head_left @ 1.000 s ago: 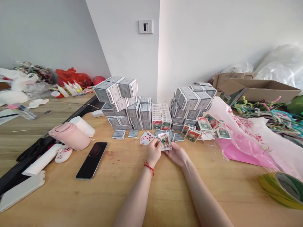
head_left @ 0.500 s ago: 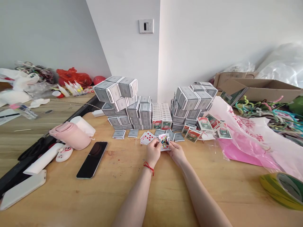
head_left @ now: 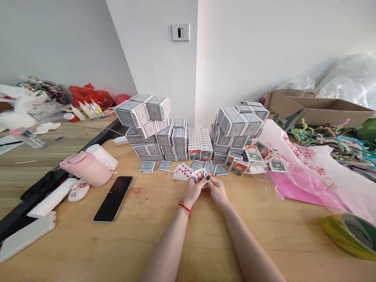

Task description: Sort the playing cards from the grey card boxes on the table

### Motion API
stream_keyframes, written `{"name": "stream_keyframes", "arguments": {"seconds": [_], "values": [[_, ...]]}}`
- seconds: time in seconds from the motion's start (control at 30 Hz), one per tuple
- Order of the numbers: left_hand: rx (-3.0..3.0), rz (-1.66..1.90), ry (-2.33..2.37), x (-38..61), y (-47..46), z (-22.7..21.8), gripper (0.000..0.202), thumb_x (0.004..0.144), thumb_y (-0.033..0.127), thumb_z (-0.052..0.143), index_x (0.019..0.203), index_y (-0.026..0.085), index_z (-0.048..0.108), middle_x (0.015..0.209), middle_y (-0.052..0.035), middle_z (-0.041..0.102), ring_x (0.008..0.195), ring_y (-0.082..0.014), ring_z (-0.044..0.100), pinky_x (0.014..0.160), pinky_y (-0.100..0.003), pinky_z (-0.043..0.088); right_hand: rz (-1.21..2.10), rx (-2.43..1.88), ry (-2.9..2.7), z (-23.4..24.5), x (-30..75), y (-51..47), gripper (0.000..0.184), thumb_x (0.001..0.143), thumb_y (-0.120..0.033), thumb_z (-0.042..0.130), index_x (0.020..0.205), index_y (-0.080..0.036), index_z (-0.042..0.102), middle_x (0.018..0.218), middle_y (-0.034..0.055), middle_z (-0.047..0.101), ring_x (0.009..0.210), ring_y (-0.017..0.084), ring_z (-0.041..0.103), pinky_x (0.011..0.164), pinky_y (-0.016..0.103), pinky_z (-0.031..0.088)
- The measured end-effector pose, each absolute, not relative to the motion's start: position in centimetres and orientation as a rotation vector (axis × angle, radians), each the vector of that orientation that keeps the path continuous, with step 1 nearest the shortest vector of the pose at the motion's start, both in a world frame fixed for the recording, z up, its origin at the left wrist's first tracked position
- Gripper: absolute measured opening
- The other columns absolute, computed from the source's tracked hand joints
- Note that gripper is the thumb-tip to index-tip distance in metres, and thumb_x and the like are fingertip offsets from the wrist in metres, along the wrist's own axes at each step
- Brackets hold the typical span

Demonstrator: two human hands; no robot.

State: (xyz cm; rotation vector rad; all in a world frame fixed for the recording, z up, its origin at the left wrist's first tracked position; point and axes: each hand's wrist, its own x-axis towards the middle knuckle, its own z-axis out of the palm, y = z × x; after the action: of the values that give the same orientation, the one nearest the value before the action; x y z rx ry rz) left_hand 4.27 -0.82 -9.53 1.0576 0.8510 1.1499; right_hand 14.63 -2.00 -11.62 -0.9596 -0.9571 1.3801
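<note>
White rect. paper card [head_left: 199, 175] w/ multicolour print is pinched by closed fingers of L hand [head_left: 194, 190] & R hand [head_left: 217, 191], nr white red-diamond cards [head_left: 182, 171]

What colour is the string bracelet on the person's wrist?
Red. The bracelet shows best in the head view.

A wooden table [head_left: 132, 250] bears face-up cards [head_left: 182, 171], a phone [head_left: 113, 199] and a tape roll [head_left: 336, 233].

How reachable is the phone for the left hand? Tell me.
Likely yes: nothing stands between the left hand and the phone on the tabletop, though that hand is busy holding cards.
</note>
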Motion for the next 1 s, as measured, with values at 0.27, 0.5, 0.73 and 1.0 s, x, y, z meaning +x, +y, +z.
{"name": "stream_keyframes", "arguments": {"seconds": [0.27,0.5,0.73,1.0], "values": [[0.785,1.176,0.958,4.33,-0.43,-10.15,0.031,0.053,0.030,0.075,0.073,0.008,0.065,0.072,-0.0071,0.066,0.064,-0.0145,0.059,0.062,-0.028,0.050,1.299,-1.031,-1.098,-12.16,14.16,-1.92,0.027,0.070,-0.044,0.061,0.074,-0.019,0.069,0.067,0.0039,0.067,0.071,0.023,0.061,0.071,0.037,0.047],[0.722,1.205,0.952,4.41,-0.61,-9.79,0.027,0.052,0.029,0.075,0.066,0.009,0.063,0.066,-0.0052,0.065,0.059,-0.0142,0.058,0.058,-0.028,0.049,1.249,-1.066,-1.175,-11.62,14.11,-2.10,0.026,0.070,-0.043,0.059,0.070,-0.019,0.069,0.066,0.0019,0.066,0.064,0.019,0.057,0.066,0.031,0.045],[0.791,1.207,0.902,4.34,-0.41,-9.91,0.025,0.056,0.030,0.071,0.071,0.010,0.066,0.067,-0.0067,0.066,0.066,-0.0178,0.061,0.063,-0.030,0.048,1.144,-1.159,-1.240,-11.68,14.06,-2.20,0.031,0.071,-0.044,0.056,0.058,-0.017,0.063,0.061,0.0004,0.060,0.059,0.016,0.051,0.060,0.027,0.041],[0.949,1.201,1.036,4.39,-0.40,-9.49,0.030,0.060,0.036,0.069,0.073,0.010,0.064,0.073,-0.0073,0.065,0.068,-0.0159,0.058,0.062,-0.026,0.045,1.114,-1.205,-1.178,-11.70,14.60,-2.01,0.029,0.067,-0.046,0.059,0.060,-0.018,0.063,0.058,0.0000,0.060,0.058,0.017,0.051,0.056,0.026,0.040]]}}
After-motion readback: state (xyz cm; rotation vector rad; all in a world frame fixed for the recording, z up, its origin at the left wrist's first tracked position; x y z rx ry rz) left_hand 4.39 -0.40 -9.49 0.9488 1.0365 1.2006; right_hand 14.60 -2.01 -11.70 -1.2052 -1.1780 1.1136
